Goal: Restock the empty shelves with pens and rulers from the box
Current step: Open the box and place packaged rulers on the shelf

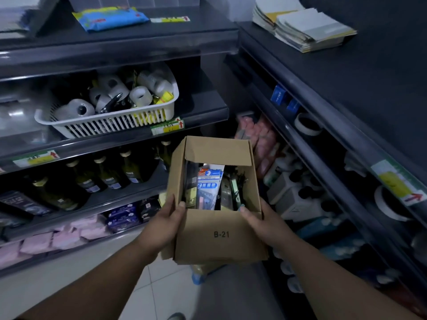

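Between the shelf units (138,144), the box (219,236) hangs in the air, left hand (166,225) gripping its left wall and right hand (263,225) its near right corner, thumbs over the rim. A ruler pack (208,182) stands upright inside, just beyond both thumbs; the bare shelf (335,93) lies rightward, so the right hand seems nearer.

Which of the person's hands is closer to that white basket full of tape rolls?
Left. The left hand grips the box on its left side, below and right of the white basket; the right hand grips the opposite side, farther away.
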`<state>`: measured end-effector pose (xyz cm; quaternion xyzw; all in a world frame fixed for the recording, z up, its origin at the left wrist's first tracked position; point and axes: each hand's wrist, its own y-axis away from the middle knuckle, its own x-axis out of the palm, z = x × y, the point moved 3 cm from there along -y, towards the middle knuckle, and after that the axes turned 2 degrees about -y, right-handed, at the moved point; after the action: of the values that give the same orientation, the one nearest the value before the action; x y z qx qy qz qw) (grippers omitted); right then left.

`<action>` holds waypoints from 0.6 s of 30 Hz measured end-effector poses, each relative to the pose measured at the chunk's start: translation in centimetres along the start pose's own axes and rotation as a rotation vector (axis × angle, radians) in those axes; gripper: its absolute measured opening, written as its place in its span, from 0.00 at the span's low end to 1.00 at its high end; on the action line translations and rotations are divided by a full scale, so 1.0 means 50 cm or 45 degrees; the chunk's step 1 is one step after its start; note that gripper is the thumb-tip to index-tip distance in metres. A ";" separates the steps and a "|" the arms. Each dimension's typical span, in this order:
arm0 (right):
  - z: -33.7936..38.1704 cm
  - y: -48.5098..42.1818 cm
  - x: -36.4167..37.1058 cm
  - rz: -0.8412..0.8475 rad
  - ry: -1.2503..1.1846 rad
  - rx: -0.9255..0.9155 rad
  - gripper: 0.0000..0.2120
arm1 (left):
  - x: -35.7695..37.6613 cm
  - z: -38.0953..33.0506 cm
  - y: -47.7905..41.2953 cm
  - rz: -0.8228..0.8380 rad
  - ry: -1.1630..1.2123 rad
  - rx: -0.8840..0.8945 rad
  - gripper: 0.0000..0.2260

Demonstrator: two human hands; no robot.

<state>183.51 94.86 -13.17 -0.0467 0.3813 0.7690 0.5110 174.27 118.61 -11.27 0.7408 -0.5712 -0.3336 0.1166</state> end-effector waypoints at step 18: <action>0.061 -0.013 -0.022 -0.212 0.728 -0.662 0.26 | 0.045 -0.051 0.010 -0.254 -0.882 0.400 0.23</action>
<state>185.55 96.08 -10.86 -0.4175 0.2958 0.7517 0.4162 175.77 115.84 -9.89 0.6452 -0.5460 -0.4820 -0.2309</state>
